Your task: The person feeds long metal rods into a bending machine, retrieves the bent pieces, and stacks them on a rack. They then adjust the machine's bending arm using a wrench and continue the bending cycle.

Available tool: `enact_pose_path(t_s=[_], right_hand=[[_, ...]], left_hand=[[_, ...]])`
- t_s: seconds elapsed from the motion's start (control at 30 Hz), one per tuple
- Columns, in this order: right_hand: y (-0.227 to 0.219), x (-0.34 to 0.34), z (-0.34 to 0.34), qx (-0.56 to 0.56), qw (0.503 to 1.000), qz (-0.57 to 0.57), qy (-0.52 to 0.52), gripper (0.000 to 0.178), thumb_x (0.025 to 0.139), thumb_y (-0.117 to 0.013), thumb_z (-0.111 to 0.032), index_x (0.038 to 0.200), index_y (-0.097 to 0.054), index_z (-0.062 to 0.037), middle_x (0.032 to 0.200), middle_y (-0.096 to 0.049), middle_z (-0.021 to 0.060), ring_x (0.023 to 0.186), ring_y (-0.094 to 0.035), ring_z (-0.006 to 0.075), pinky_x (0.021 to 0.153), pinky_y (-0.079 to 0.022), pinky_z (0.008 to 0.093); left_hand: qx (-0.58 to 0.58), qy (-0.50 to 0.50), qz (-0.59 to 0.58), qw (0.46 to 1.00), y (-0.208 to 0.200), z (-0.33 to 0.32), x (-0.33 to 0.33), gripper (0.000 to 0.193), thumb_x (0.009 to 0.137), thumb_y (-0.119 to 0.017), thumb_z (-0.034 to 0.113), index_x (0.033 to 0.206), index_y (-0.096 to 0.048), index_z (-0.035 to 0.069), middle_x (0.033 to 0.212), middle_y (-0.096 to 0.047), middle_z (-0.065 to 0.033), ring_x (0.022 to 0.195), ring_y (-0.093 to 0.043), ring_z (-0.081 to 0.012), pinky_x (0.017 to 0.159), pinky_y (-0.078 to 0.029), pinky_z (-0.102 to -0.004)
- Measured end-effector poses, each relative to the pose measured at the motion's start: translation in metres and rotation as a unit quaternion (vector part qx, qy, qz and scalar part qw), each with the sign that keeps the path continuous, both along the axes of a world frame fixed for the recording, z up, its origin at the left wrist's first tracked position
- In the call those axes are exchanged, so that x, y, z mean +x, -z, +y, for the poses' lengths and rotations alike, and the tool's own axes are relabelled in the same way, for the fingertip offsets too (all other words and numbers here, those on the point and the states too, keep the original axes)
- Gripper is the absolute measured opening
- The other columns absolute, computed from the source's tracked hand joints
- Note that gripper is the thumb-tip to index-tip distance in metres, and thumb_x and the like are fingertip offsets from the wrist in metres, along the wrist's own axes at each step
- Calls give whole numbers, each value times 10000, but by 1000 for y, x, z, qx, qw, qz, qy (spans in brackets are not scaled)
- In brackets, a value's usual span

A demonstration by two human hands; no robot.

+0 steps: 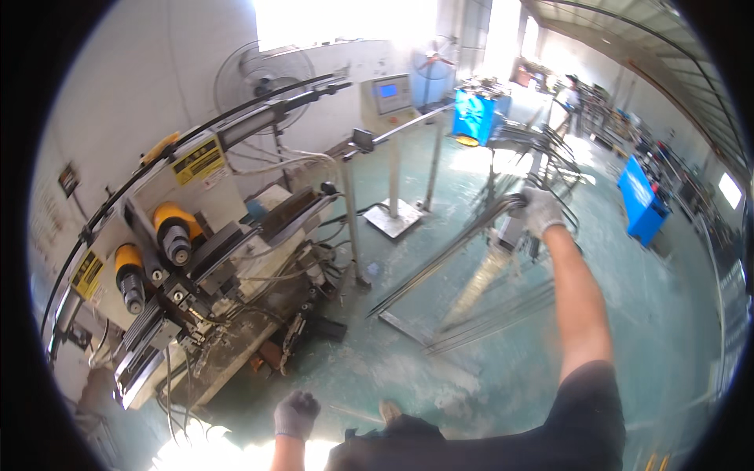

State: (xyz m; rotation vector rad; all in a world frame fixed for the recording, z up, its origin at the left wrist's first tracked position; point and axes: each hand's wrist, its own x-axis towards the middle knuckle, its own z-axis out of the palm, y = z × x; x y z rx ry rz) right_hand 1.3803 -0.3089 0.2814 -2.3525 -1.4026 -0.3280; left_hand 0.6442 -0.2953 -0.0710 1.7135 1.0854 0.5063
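The gloved fingers of my right hand [543, 212] are curled at the upper end of a bundle of thin metal rods [455, 247]; they look closed around it, though the glove and the blur hide just how many rods are in the grip. The rods slant down from that hand toward the left and the near side, over the green floor [660, 314]. Just below the hand stands a pale post [481, 284] that looks wrapped in something clear, close beside the rods. My right arm is stretched out far ahead of me, bare below its dark sleeve [587, 404].

My left hand [297, 414], also gloved, is low and near, well apart from the rods, its fingers bent shut in a fist. One of my shoes [389, 410] shows to the right of it.

To the left stands a big machine [184, 177] with two orange-and-grey cylinders, yellow labels and hanging cables. Farther off, a control box [387, 94] with a blue screen sits near the wall, and a round fan [267, 85] is to its left. A light square plate [394, 220] lies on the floor between the machine and the rods. A blue cabinet [473, 116] stands far ahead, another blue panel [640, 202] stands far right, and a person [569, 96] is in the far background.
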Motion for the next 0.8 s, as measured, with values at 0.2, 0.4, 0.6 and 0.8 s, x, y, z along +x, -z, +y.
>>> enact_pose_path(t_s=[0.2, 0.4, 0.6, 0.8], right_hand=[[71, 143, 88, 28, 924, 76, 373, 353, 1139, -609, -316, 1319, -816, -94, 1409, -806, 215, 1314, -774, 439, 1095, -617, 556], [133, 236, 128, 52, 950, -28, 306, 513, 1133, -636, -479, 1452, -766, -98, 1491, -763, 252, 1344, -751, 476, 1109, -614, 556], [88, 158, 124, -169, 931, -115, 301, 611, 1108, -678, -453, 1659, -643, -191, 1589, -715, 188, 1433, -712, 406, 1208, -569, 515], [108, -15, 147, 48, 992, -99, 67, 361, 1057, -762, -249, 1366, -784, -65, 1365, -806, 210, 1259, -775, 417, 1069, -601, 505]], left_hand=[[-64, -107, 49, 991, 38, -38, -1, 38, 1004, -665, 78, 977, -662, 52, 939, -646, -47, 999, -688, -238, 836, -590, -389], [-396, -335, -455, 723, 55, -64, -24, 196, 1092, -614, 180, 969, -656, 34, 969, -684, -144, 971, -706, -290, 879, -609, -430], [-380, -565, -370, 632, 50, -87, -58, 186, 1108, -669, 150, 1121, -671, -36, 1112, -745, -215, 1003, -749, -355, 908, -660, -502], [-148, -417, -306, 843, 115, -126, -120, 257, 1080, -705, 82, 1217, -674, -133, 1185, -772, -302, 1040, -800, -417, 879, -701, -510]])
